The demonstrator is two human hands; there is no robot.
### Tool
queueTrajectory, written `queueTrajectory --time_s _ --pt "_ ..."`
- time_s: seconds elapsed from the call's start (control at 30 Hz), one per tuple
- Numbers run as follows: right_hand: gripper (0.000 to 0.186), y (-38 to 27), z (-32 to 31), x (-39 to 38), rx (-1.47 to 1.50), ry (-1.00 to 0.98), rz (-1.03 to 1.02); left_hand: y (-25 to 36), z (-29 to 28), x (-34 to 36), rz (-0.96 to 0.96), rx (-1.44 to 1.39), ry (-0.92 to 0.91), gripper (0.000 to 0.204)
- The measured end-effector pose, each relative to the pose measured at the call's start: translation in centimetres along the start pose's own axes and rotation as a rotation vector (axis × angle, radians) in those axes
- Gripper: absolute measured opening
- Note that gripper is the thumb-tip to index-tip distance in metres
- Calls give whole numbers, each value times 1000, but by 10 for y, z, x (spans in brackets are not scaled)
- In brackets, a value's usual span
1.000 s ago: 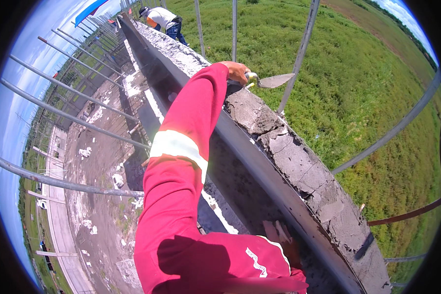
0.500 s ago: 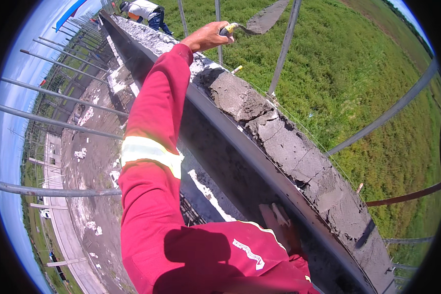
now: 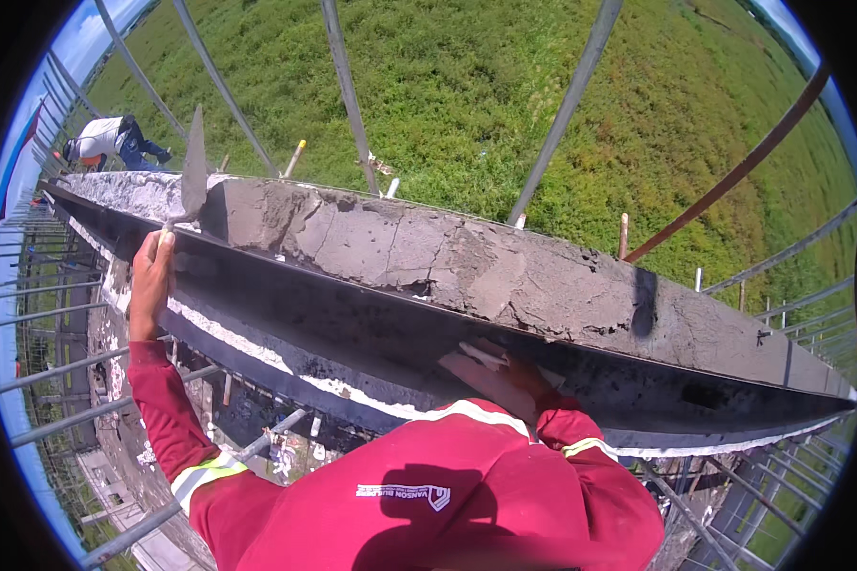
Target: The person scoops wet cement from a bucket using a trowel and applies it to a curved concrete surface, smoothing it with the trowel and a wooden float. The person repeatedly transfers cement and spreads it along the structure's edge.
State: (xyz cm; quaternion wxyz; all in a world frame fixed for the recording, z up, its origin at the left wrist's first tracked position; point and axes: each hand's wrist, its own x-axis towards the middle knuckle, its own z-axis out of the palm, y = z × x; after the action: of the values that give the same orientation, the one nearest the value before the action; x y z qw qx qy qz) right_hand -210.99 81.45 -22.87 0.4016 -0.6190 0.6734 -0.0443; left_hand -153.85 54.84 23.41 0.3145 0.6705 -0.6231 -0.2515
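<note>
A pointed trowel [image 3: 194, 173] stands blade up in my left hand [image 3: 149, 281], whose fingers are closed round its handle. The hand is at the left part of a long dark metal form board [image 3: 286, 300], just below the wall top. My right hand [image 3: 526, 379], in shadow, is closed on a flat, pale board [image 3: 486, 381] that looks like a plastering float, held against the dark form board's near face. Grey mortar [image 3: 371, 233] covers the wall top behind the form board, rough and cracked in places.
Metal scaffold poles [image 3: 348, 90] rise along the far side, with green field [image 3: 457, 105] beyond. A person in a white top [image 3: 105, 138] bends over the wall's far left end. Pipes [image 3: 276, 433] cross below on the near side. Rough white mortar [image 3: 129, 190] lies on the wall's left stretch.
My left hand has drawn back from beyond the wall with the trowel, whose blade now points up. The view has turned, bringing more of the right arm and wall in sight.
</note>
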Motion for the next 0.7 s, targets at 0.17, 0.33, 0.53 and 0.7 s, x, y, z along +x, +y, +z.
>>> queueTrajectory --time_s 0.17,0.33,0.53,0.7 --pt "44 24 22 11 -125 155 -144 -37 90 -81 5 -479 401 37" --pt "33 50 44 23 -27 56 73 -135 182 -153 -236 -349 752 48" --pt "26 62 90 50 -35 127 163 -208 313 -211 -718 -278 613 50" --pt "28 29 41 -13 89 -204 90 -215 377 -208 -716 -121 476 48"
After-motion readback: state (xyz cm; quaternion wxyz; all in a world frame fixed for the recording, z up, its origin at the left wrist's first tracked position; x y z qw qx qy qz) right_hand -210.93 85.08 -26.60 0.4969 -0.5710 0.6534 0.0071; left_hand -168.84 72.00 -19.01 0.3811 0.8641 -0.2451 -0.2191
